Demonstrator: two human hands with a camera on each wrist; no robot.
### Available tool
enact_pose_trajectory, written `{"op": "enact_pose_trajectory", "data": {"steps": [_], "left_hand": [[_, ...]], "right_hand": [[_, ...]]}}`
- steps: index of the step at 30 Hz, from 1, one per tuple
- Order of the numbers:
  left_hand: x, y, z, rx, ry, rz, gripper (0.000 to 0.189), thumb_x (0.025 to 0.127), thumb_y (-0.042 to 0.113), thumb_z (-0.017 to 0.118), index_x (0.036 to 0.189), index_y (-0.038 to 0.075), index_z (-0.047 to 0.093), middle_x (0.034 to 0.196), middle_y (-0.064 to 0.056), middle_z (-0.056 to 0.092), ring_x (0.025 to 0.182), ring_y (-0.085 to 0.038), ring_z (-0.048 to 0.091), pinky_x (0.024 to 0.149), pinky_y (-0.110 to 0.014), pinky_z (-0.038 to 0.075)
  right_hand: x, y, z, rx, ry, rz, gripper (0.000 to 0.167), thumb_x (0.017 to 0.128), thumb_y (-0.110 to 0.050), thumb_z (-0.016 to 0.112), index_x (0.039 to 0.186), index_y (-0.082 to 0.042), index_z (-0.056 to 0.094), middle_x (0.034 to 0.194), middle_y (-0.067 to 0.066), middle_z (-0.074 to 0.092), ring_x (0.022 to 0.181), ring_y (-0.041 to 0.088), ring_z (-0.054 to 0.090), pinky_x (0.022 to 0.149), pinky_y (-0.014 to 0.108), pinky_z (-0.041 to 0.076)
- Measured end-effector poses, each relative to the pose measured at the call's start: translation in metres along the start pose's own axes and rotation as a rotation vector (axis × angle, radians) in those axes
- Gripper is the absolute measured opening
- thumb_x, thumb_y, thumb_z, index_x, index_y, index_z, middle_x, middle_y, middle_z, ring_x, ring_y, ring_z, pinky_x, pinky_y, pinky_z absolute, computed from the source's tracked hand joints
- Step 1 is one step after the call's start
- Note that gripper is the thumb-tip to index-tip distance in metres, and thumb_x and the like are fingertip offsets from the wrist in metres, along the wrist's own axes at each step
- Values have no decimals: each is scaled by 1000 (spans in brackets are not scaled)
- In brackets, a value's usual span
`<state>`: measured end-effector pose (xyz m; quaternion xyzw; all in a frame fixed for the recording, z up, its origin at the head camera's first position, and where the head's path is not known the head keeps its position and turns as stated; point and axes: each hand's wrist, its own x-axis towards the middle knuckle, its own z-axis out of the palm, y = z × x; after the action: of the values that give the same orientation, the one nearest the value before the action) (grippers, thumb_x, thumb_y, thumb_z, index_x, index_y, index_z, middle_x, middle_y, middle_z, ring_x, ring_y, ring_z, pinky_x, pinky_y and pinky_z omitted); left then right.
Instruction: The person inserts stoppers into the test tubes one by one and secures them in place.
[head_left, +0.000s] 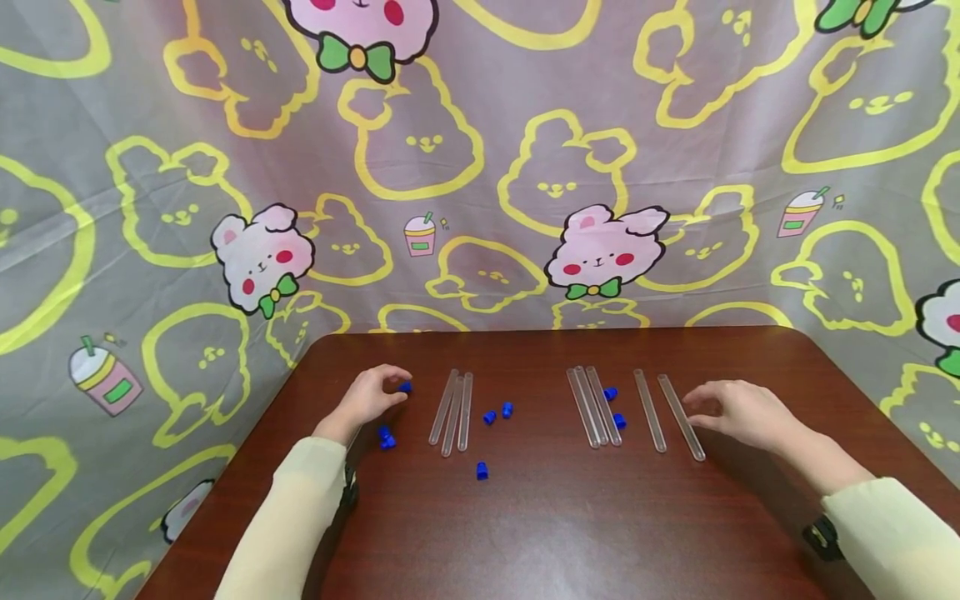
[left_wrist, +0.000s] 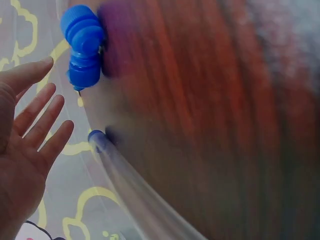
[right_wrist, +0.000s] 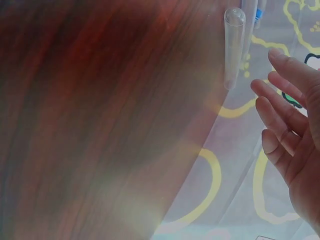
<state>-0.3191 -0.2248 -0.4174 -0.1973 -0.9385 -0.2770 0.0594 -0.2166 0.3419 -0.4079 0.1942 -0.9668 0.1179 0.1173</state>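
Across the brown table point(head_left: 540, 517) lie eight clear tubes point(head_left: 649, 411), three leftward and five rightward, and eight blue caps point(head_left: 482, 472). My left hand point(head_left: 369, 396) has its fingers loosely spread near one cap point(head_left: 406, 387); my right hand point(head_left: 744, 413), fingers parted, is just beside the rightmost tube point(head_left: 678, 412).

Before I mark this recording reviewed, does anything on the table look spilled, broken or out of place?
Nothing looks spilled or plainly broken. Mildly untidy: one blue cap lies by itself, closer to the camera than the others, and the two rightmost clear test tubes lie apart from the bunched three.
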Motion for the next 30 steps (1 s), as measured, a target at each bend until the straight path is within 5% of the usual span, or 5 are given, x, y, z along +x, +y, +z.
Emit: {"op": "enact_pose_trajectory", "data": {"steps": [7,13,30], "left_hand": [[7,-4,3,-27,-33,-51,32,83,2,76,114,0,67,111,-17,66,105,-36,58,93,-51,44],[12,-9,7,-63,-69,-101,36,84,2,74,118,-1,66,116,-18,65,111,-37,57,97,-51,43],[16,-12,13,13,-78,-61,22,84,-2,72,105,3,72,103,-13,68,96,-31,62,90,-47,47]], "right_hand": [[-9,-2,-5,-15,4,2,25,77,-24,81,98,-13,75,93,3,71,87,29,67,67,48,51],[-17,-1,-5,13,2,31,28,76,-25,82,98,-11,74,91,1,71,75,16,64,61,40,49],[-26,1,-4,61,5,65,32,75,-28,83,101,-12,73,86,-7,68,70,6,58,57,33,45]]}}
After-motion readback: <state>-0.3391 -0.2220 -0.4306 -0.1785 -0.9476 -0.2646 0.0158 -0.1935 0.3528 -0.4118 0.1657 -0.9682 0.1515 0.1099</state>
